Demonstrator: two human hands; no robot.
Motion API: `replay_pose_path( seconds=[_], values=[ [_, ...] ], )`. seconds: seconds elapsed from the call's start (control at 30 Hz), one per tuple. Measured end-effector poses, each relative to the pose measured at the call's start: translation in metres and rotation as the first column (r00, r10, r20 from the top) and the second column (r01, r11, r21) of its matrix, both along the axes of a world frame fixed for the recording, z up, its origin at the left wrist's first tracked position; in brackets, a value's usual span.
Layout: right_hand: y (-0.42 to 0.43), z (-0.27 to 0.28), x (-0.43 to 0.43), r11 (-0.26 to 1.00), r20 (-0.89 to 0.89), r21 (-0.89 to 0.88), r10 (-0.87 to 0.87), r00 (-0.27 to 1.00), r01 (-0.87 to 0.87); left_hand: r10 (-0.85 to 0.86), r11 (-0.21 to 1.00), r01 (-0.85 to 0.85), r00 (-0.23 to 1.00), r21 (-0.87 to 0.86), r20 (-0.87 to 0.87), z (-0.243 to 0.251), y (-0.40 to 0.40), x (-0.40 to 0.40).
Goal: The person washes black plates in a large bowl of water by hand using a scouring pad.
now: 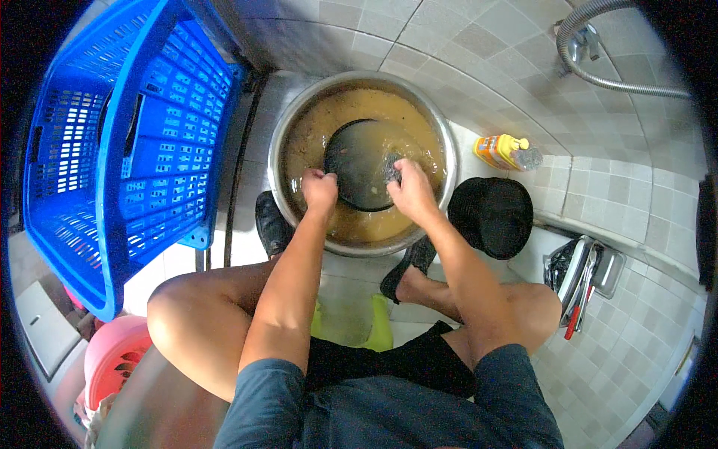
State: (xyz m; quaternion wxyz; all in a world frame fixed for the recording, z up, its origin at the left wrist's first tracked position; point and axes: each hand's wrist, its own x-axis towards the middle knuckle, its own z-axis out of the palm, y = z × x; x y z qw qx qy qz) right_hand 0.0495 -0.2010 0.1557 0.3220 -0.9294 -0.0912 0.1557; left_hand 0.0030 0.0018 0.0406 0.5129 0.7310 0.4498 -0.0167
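Note:
A large round metal basin (450, 185) holds cloudy brown water, with a dark round pan-like vessel (359, 163) in it. My left hand (320, 188) grips the left rim of the dark vessel, thumb and fingers pinched together. In my right hand (412, 188) is a steel wool scrubber (392, 166), held over the right side of the vessel. The murky water hides part of the vessel's right side and bottom.
A blue plastic crate (106, 168) stands at the left. Right of the basin are a yellow bottle (496, 150), another steel scrubber (528, 159) and a black round object (493, 216). Red-handled utensils (573, 320) lie farther right. A metal hose (622, 85) hangs from the tiled wall.

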Motion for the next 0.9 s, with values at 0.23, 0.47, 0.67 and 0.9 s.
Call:
replay_pose_path(
  seconds=[0.23,0.47,0.67,0.9],
  values=[
    [0.026,-0.044,-0.052,0.955,0.193,-0.025,0.296,0.935,-0.297,-0.059,0.913,0.104,0.99,-0.395,0.124,0.035,0.012,0.001],
    [0.081,-0.069,-0.01,0.922,0.325,0.005,0.366,0.872,-0.388,-0.199,0.777,0.232,0.972,-0.585,0.121,0.025,0.037,-0.01],
    [0.094,-0.09,0.052,0.977,0.362,-0.16,0.193,0.912,-0.143,-0.157,0.784,0.201,0.98,-0.587,0.125,0.044,0.007,-0.002],
    [0.098,-0.083,0.045,0.969,0.306,-0.234,-0.007,0.952,0.083,-0.096,0.512,0.066,0.995,-0.856,0.019,0.027,0.011,-0.006]
  ],
)
